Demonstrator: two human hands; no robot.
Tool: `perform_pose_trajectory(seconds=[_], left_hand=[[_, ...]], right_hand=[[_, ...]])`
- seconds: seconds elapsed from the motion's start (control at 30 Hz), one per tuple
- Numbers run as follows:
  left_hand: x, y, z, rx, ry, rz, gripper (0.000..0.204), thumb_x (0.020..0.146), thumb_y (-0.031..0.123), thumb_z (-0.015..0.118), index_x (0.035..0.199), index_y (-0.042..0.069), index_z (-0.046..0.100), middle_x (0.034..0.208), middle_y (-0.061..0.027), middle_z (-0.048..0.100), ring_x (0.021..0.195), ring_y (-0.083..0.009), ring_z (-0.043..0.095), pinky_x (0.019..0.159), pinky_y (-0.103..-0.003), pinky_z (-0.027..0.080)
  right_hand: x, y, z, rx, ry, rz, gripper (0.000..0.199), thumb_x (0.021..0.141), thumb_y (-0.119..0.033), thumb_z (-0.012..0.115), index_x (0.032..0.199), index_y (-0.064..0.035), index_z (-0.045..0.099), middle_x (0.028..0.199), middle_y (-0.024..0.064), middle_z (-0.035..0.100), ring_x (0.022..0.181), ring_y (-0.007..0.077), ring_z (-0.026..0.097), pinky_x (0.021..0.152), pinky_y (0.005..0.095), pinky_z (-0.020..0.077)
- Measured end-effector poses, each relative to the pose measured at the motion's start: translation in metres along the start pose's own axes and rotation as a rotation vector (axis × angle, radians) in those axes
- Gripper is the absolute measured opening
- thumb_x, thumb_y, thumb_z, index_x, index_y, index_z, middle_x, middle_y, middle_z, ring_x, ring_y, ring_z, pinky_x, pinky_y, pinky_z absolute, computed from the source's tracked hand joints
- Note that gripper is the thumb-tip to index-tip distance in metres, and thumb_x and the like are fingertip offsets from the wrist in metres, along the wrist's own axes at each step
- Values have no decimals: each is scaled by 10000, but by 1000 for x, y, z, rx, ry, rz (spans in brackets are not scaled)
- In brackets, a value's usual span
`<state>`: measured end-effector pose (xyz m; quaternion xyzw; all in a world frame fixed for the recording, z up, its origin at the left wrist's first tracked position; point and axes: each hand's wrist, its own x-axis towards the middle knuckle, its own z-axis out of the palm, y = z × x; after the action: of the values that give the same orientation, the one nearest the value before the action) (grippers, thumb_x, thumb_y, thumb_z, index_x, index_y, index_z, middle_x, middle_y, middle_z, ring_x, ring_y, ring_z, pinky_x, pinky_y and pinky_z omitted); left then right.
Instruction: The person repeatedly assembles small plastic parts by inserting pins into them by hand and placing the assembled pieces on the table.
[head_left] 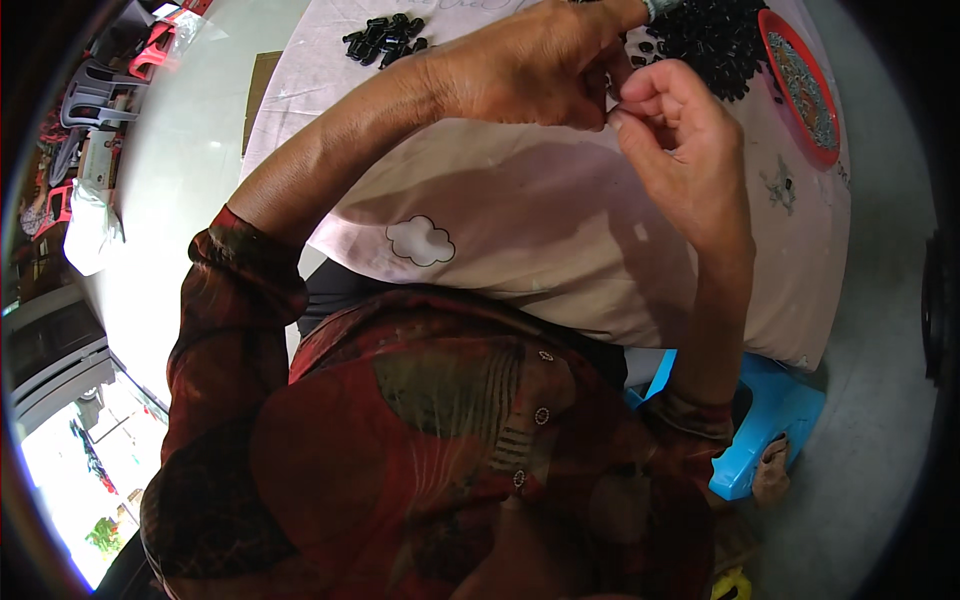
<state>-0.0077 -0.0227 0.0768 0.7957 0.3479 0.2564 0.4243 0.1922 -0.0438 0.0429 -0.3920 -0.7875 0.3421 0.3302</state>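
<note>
My left hand (530, 70) reaches across from the left above the table, its fingers curled and pressed together. My right hand (695, 150) meets it from the right, with thumb and fingertips in a pinch. The fingertips of both hands come together over the cloth, and whatever small thing they hold there is too hidden to make out. Something pale grey-blue (655, 8) shows at the top edge beside an outstretched finger. Just beyond my hands lies a large heap of small black parts (715, 50). A smaller pile of black parts (385, 40) sits beyond my left forearm.
A red tray (828, 152) with small metallic pieces stands at the table's right. Pale pink cloth (480, 190) covers the table. A blue plastic stool (735, 475) is below its right edge. Grey chairs (95, 95) and a white bag (90, 230) stand at far left.
</note>
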Motion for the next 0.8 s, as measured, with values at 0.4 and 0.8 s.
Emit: perform_pose_trajectory(seconds=[0.4, 0.8], left_hand=[[-22, -71, 52, -282, 301, 27, 340, 814, 91, 787, 1040, -23, 559, 917, -102, 712, 803, -185, 707, 691, -316, 567], [-30, -64, 58, -623, 255, -180, 132, 898, 143, 746, 949, 26, 711, 818, -26, 712, 638, -55, 634, 552, -202, 475]], right_hand=[[-32, 21, 34, 212, 259, 135, 131, 926, -11, 654, 1051, 22, 674, 870, 10, 672, 719, 51, 581, 644, 208, 486], [-41, 22, 41, 369, 391, 146, 149, 925, -52, 688, 1057, 18, 685, 873, 2, 652, 727, 34, 544, 653, 179, 446]])
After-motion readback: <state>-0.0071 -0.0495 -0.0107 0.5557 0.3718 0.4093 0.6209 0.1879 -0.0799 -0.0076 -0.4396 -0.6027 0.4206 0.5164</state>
